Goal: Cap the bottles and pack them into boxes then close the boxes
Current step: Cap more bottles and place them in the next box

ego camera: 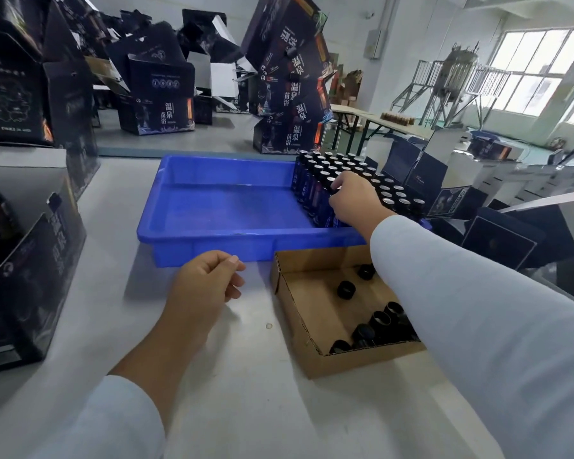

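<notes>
White tabletop [232, 376] fills the foreground, and a broad bare stretch of it is seen between the two sleeves and in front of the blue tray [212, 240]. The tray is set square to the viewer, its near rim close to the left hand [203, 286] and touching, or nearly touching, the far wall of the cardboard tray [299, 356] at the right. Most of the blue tray's floor is left uncovered; the dark bottles [345, 167] are packed upright in rows against its right side, their blue labels facing the bare floor.

The right hand [355, 200] is reached over the tray's near right corner and is laid on the front bottles, with fingers curled down around one or more bottle tops; exactly which bottle is gripped cannot be told. The left hand is held just above the table before the tray's rim, fingers loosely curled toward the thumb, and nothing is seen in it.

Loose black caps [347, 289] are scattered on the floor of the cardboard tray, partly hidden under the right sleeve [461, 309]. An open dark printed box [30, 276] is stood at the table's left edge, and more such boxes [289, 77] are stacked behind the table.
</notes>
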